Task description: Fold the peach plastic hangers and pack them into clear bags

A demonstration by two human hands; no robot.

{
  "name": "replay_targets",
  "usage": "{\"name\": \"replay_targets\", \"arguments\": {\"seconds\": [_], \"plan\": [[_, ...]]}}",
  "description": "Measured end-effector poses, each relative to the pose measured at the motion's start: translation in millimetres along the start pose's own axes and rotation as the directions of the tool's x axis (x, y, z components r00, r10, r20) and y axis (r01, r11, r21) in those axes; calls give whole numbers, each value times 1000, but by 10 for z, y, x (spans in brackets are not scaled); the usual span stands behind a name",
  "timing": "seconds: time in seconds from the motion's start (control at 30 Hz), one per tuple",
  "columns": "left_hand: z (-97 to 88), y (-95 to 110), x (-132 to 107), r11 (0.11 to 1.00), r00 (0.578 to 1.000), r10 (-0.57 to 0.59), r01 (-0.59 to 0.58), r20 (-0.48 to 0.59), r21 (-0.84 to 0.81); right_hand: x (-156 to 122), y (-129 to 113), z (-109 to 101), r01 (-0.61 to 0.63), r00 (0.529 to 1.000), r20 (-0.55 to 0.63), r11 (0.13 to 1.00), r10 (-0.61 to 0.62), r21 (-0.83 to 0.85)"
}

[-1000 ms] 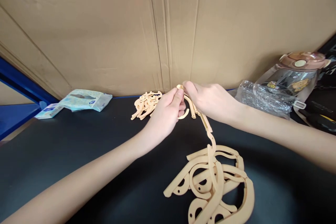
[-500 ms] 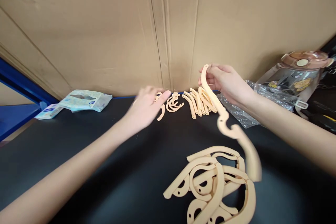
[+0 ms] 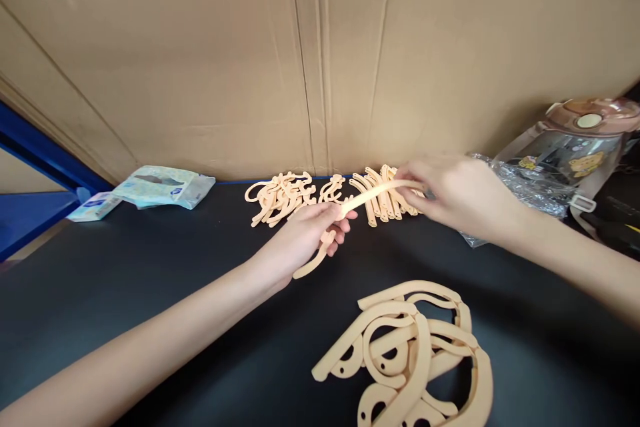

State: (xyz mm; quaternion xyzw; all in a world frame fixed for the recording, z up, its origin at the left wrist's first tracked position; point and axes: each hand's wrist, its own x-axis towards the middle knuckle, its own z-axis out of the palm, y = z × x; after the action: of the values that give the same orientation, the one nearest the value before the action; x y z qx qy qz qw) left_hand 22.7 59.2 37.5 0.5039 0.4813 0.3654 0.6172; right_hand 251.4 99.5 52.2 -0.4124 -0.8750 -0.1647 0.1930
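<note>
Both hands hold one long curved tan strip (image 3: pixel 367 198) above the black table (image 3: pixel 150 280). My left hand (image 3: pixel 305 237) is closed round its lower end, near the middle of the table. My right hand (image 3: pixel 457 193) pinches its upper end, slightly blurred. Behind the strip, by the cardboard wall, lie small tan hook-shaped pieces (image 3: pixel 280 195) and a row of short curved tan pieces (image 3: pixel 385 203). A tangle of larger tan curved strips (image 3: pixel 415 353) lies near me.
A cardboard wall (image 3: pixel 320 60) closes the back. A pale blue tissue pack (image 3: pixel 163 187) and a smaller packet (image 3: pixel 93 207) lie at the left by a blue frame (image 3: pixel 30 213). Crinkled clear plastic (image 3: pixel 525 190) and a brown-lidded bottle (image 3: pixel 575 140) stand at the right.
My right hand lifted a long strip off the near tangle while my left hand put a small piece down at the back. The strip has since swung level and my left hand has gripped its lower end.
</note>
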Motion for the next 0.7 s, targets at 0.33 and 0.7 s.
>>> {"name": "replay_targets", "arguments": {"seconds": [0.33, 0.7], "plan": [[32, 76, 217, 940, 1000, 7, -7, 3, 342, 54, -360, 134, 261, 928, 305, 958, -216, -116], [-203, 86, 139, 459, 899, 424, -109, -110, 881, 521, 82, 354, -263, 918, 314, 965, 243, 21]]}}
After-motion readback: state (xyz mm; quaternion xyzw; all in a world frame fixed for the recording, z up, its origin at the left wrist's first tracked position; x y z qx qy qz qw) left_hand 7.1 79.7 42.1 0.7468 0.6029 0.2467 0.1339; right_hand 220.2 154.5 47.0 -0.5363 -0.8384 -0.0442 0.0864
